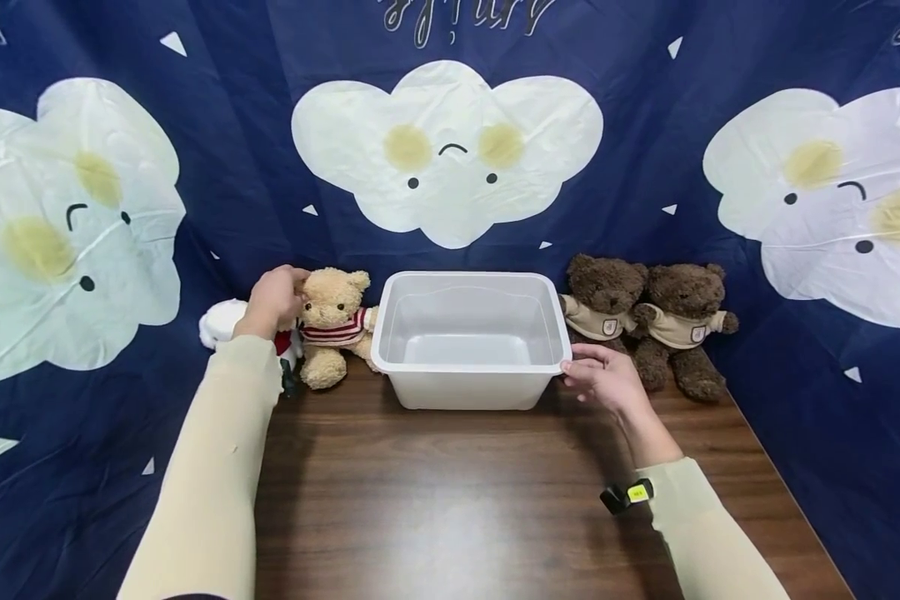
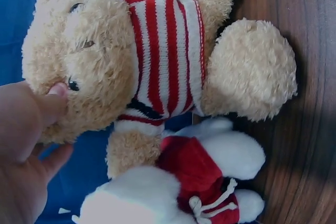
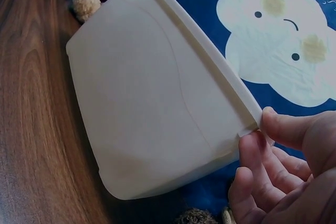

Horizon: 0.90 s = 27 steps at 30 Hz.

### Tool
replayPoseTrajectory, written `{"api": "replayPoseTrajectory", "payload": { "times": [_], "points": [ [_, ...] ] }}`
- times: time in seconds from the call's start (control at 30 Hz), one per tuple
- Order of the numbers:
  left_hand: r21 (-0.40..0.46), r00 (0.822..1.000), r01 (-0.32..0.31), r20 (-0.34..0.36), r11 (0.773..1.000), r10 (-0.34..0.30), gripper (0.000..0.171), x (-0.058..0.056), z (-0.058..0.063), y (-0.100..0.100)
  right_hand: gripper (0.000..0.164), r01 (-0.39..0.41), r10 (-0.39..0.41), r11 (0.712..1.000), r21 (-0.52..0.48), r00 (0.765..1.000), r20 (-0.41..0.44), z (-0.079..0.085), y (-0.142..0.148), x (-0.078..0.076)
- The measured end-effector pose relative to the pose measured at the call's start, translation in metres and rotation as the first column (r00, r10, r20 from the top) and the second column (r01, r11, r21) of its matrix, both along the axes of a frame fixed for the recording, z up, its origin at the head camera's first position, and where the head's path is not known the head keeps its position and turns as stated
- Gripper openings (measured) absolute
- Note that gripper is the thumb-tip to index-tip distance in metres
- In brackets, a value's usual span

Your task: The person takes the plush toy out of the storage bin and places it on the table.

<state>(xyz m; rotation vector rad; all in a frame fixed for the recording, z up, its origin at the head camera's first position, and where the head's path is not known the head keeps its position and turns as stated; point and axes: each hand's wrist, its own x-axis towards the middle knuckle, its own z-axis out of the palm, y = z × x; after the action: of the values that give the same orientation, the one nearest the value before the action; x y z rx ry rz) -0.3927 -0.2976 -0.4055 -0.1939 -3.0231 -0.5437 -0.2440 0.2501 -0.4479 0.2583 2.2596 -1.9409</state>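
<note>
My left hand (image 1: 276, 296) grips a tan teddy bear (image 1: 333, 298) in a red-and-white striped sweater by the side of its head. In the left wrist view the thumb (image 2: 59, 92) presses into the fur beside one eye, and the other fingers are partly hidden behind the head. A white plush toy (image 2: 226, 153) in red clothing sits beside the bear, partly covered by my arm in the head view. My right hand (image 1: 611, 383) pinches the front right corner of the rim of a light grey plastic bin (image 1: 465, 390), thumb on top and fingers underneath. The bin holds nothing.
Two brown teddy bears, one closer to the bin (image 1: 606, 287) and one farther right (image 1: 686, 292), sit in beige sweaters. A brown wooden table (image 1: 435, 500) lies under everything. Dark blue cloth (image 1: 240, 167) with cloud faces hangs behind and at both sides.
</note>
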Motion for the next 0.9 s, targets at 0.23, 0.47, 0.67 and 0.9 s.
{"api": "replayPoseTrajectory", "payload": {
  "times": [0.23, 0.47, 0.67, 0.9],
  "points": [
    [0.052, 0.998, -0.018, 0.068, 0.999, 0.015, 0.053, -0.002, -0.004, 0.002, 0.062, -0.012, 0.012, 1.0, -0.004, 1.0, -0.005, 0.002, -0.001, 0.001],
    [0.069, 0.998, -0.036, 0.051, 0.997, 0.033, 0.052, 0.003, 0.004, -0.01, 0.062, -0.024, 0.024, 1.0, -0.011, 1.0, 0.003, 0.003, -0.003, 0.0],
    [0.181, 0.996, -0.04, -0.072, 0.983, 0.054, 0.045, 0.018, 0.003, -0.011, 0.064, -0.027, 0.027, 1.0, -0.015, 1.0, -0.003, 0.001, -0.003, -0.002],
    [0.32, 0.996, 0.0, -0.083, 0.947, 0.028, 0.049, 0.05, 0.003, -0.005, 0.062, -0.025, 0.025, 1.0, 0.01, 1.0, -0.007, -0.001, -0.001, -0.002]
  ]
}}
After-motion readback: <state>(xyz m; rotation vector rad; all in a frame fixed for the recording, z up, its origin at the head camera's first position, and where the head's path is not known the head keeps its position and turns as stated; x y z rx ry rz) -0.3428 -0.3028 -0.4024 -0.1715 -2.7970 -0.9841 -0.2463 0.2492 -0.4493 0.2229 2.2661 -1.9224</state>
